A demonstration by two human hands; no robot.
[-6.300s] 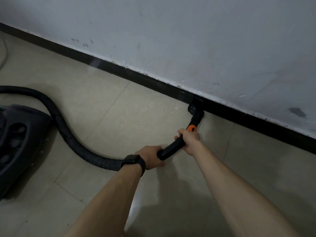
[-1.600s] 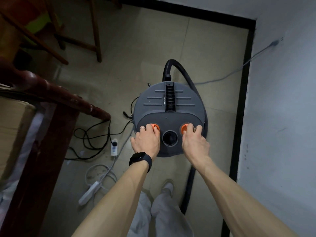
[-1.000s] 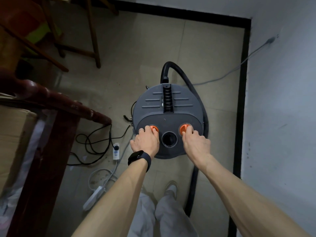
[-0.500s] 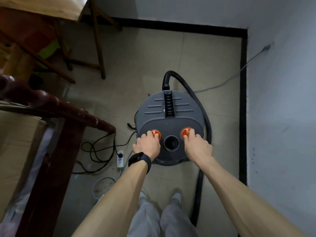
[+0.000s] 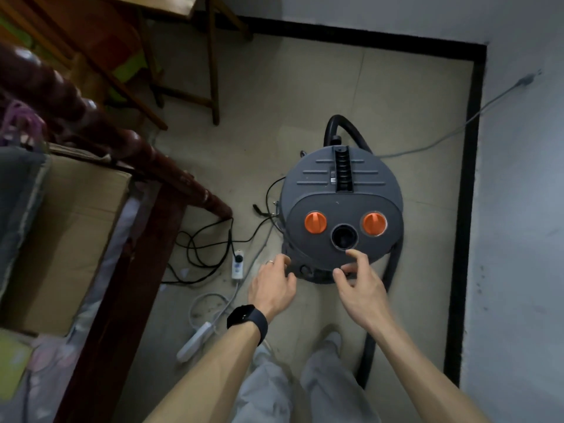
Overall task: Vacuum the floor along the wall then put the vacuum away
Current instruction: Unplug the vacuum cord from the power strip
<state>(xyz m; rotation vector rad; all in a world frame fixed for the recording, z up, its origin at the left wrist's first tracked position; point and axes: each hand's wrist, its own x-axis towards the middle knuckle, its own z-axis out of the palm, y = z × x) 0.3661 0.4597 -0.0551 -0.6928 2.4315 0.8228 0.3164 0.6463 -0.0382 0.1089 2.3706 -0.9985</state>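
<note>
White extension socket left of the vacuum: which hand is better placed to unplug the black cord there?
Probably left. The left hand hangs open just right of the socket; the right hand is over the near edge of the vacuum, farther away.

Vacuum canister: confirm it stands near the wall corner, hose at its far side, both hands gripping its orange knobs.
Wrong on the hands. The head view shows the left hand and right hand off the orange knobs, open, at the near edge of the vacuum canister. The rest holds: near the wall corner, hose at its far side.
</note>
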